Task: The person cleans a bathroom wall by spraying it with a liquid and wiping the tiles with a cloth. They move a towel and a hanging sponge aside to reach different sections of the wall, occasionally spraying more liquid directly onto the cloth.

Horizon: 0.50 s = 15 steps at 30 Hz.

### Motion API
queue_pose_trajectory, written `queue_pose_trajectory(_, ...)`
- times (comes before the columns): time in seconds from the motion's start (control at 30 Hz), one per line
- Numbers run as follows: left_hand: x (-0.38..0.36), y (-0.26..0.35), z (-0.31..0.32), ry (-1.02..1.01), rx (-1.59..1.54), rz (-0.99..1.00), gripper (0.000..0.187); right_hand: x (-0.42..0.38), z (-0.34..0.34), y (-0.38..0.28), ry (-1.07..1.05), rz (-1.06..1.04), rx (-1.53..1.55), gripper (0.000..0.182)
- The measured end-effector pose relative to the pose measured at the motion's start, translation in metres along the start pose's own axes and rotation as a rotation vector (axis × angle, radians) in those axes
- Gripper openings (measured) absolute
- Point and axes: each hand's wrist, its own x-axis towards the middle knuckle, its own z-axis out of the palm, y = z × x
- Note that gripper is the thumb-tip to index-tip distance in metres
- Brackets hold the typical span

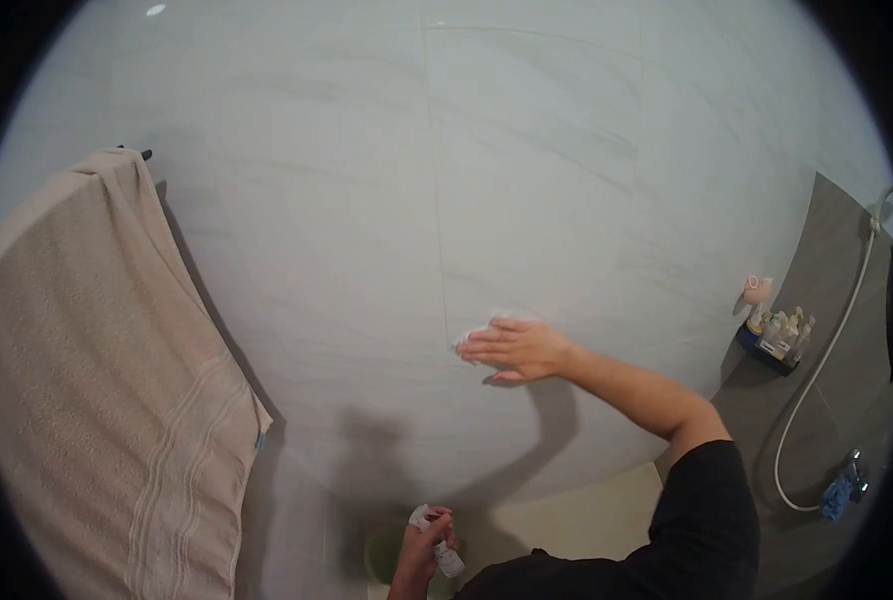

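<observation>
My right hand [514, 349] lies flat against the pale marbled wall [336, 230], fingers stretched out to the left. Bits of something thin and white, like a wipe or tissue [463, 341], show at the fingertips; most of it is hidden under the palm. Low in the view, my left hand [422, 548] is wrapped around a small white spray bottle [449, 560], held tilted in front of my body. Its head is partly covered by my fingers.
A beige towel [96, 380] hangs from a dark hook at left. On the right are a corner shelf with several bottles [781, 335], a pink item [756, 290], a shower hose [816, 385] and a blue cloth [836, 498] by the tap. Behind my left hand stands a greenish bucket [378, 555].
</observation>
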Motion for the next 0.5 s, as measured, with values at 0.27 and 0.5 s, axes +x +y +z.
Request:
queue_pose_trajectory(0.27,-0.001,-0.012,-0.008,0.02,0.132,0.04,0.05,0.018,-0.237,0.182,0.64,0.632,-0.616,0.077)
queue_pose_trajectory(0.5,0.0,-0.024,0.008,0.032,0.292,0.046,0.067,-0.011,-0.219,0.175,0.734,0.637,-0.539,0.078)
